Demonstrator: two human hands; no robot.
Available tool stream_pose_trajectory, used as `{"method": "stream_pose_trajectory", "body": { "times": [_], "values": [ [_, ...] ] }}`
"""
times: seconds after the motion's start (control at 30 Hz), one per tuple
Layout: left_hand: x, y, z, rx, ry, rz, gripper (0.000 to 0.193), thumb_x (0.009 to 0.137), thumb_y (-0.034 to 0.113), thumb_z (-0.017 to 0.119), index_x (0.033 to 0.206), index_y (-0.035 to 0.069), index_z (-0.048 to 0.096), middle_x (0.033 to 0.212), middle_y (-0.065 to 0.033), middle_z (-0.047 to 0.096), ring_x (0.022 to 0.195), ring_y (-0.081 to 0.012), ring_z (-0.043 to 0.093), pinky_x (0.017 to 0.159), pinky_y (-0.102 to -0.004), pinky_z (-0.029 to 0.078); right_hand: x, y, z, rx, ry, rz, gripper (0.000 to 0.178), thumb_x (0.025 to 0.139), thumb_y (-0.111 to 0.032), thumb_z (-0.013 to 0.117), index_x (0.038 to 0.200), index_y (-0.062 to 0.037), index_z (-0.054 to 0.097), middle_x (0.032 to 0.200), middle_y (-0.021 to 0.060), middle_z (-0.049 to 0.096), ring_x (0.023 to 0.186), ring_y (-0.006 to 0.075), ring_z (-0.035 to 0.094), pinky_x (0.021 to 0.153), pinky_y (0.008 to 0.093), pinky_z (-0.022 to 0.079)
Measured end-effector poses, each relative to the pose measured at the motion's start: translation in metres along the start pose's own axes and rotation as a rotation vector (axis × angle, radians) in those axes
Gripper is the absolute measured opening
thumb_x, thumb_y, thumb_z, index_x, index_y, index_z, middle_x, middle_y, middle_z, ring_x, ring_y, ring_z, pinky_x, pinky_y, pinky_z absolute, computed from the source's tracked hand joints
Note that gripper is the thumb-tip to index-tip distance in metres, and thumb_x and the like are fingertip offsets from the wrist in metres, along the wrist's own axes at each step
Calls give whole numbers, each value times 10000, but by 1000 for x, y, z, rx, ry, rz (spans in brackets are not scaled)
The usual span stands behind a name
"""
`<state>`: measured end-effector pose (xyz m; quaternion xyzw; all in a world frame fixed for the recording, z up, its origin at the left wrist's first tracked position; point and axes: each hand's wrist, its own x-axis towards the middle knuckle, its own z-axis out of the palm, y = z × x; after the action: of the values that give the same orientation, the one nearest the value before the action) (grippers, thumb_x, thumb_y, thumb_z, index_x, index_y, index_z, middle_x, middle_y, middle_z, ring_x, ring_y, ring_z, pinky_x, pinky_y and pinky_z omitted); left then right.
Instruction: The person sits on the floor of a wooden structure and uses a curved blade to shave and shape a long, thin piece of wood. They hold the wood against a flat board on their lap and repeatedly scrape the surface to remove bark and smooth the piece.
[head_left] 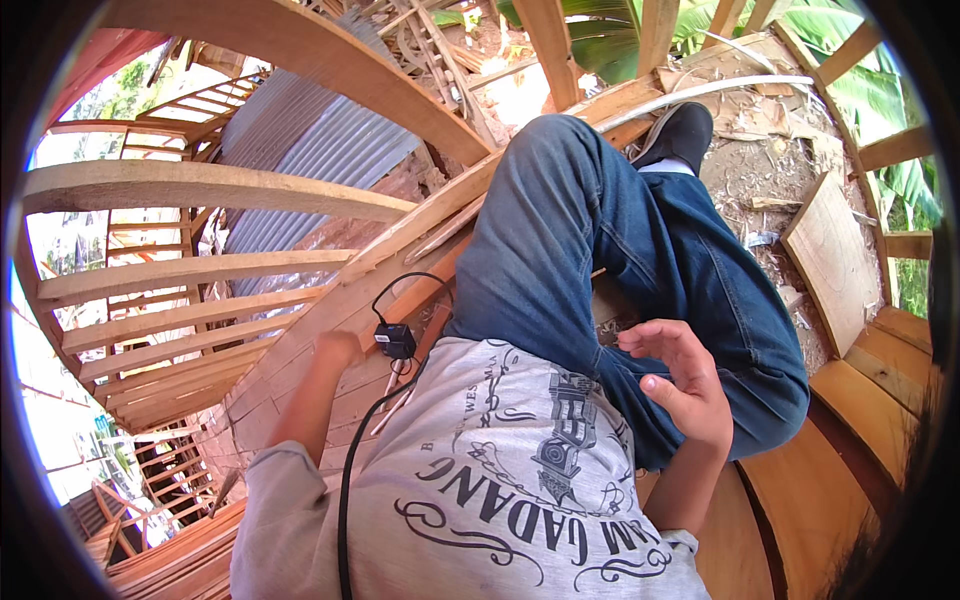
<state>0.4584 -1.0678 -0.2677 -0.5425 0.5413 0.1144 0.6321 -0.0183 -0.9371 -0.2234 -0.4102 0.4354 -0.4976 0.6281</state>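
My left hand (pixel 338 350) is beside my left hip, low over the pale boards. It looks rounded and its fingers are hidden, so I cannot tell how they are set. Close by it lies a small black box-shaped device (pixel 395 340) with black cables. My right hand (pixel 686 385) is raised over my lap, palm turned inward, with its fingers apart and loosely curved around nothing. Below that hand are my blue jeans (pixel 560 230), legs bent and crossed. A grey printed shirt (pixel 520 470) covers my body.
Timber beams (pixel 200 190) and slats rise at the left, before corrugated metal sheets (pixel 310 150). Wood shavings (pixel 760 150) litter the ground by my dark shoe (pixel 682 135). A flat wooden board (pixel 832 262) lies at the right. Planks (pixel 810 500) with gaps run beside me.
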Motion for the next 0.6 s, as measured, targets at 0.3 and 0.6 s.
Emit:
{"method": "stream_pose_trajectory", "body": {
  "times": [0.3,0.6],
  "values": [
    [-154,83,-31,-1251,-87,860,356,877,382,569,871,31,513,745,-21,545,657,-114,538,593,-268,453,-31,-35,-32,-98,-50,-111,440,808,-152,658,1187,19,511,1155,131,584,1108,227,543,953,347,392],
    [-344,-12,-152,-1617,2395,1255,233,885,305,498,786,95,469,741,-25,378,624,-137,394,635,-317,324,-54,-78,-71,90,118,-366,482,796,-59,609,1244,6,444,1168,160,564,1110,232,534,970,373,386]
  ]
}}
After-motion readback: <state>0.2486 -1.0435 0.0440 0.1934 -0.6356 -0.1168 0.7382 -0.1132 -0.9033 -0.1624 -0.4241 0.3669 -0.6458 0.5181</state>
